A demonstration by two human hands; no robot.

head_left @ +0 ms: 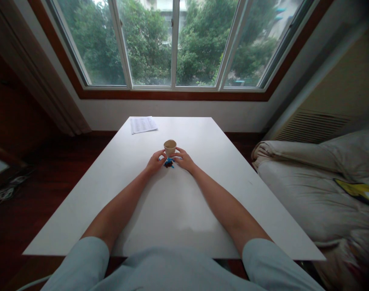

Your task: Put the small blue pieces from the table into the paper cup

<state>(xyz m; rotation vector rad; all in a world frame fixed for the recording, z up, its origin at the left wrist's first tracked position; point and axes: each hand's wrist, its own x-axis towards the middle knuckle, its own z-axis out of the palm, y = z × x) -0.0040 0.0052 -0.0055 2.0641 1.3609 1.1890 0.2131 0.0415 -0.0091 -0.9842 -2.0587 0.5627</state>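
Cup (170, 149): A tan, tapering cup stood between the two hands, slightly beyond the palms and level with the outstretched fingertips.
Long axis: Upright, its open mouth facing up and its narrower base down toward the bench (172, 202).
Left hand (156, 161): It curved in from the cup's left side, fingers bent and fingertips close against the wall.
Right hand (185, 160): It mirrored that reach from the opposite side, a finger lying along the cup's upper wall.
Hands: They were apart from each other, with the cup between them; whether either was clamped on it could not be told.
Nearer hand: Neither had a clear edge, the cup sitting about midway.
Blue-and-dark object (168, 163): Small and irregular, it lay on the wearer's side of the cup, between the lower parts of both hands.
Papers (143, 125): Printed sheets lay beyond the left hand, well apart from it.
Hard to make out: Fingers partly obscured the cup's base. The small object's shape, long axis and any contact with the thumbs were unclear, as was the print on the sheets.
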